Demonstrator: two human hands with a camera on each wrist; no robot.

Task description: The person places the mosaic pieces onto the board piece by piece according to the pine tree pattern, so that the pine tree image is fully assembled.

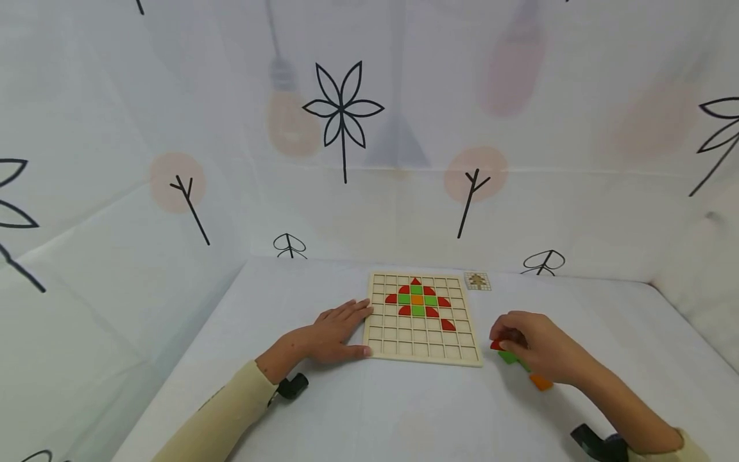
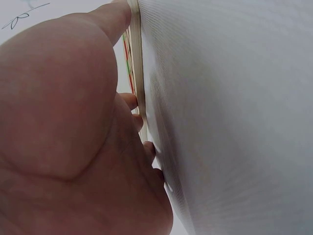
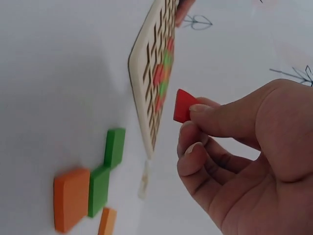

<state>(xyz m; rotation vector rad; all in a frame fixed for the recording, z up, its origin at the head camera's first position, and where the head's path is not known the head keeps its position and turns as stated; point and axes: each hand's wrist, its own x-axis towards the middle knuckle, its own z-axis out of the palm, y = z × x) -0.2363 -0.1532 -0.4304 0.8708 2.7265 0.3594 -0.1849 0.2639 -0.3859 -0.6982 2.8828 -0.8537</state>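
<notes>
A pale wooden grid board [image 1: 398, 346] lies on the white table, with red, green and orange tiles set in its upper cells. My left hand [image 1: 337, 330] rests flat at the board's left edge, fingers straight, thumb at the lower corner. To the right of the board, my right hand [image 1: 545, 346] pinches a red tile [image 3: 184, 105] between thumb and fingers. In the right wrist view this tile has one curved side and is held above the table. Below it lie green tiles [image 3: 115, 147] and an orange tile [image 3: 73, 198].
A small card [image 1: 478, 281] with a tree-like grid picture lies by the board's upper right corner. A second orange tile [image 3: 107, 223] shows at the bottom of the right wrist view. White printed cloth [image 1: 398, 212] rises behind the table.
</notes>
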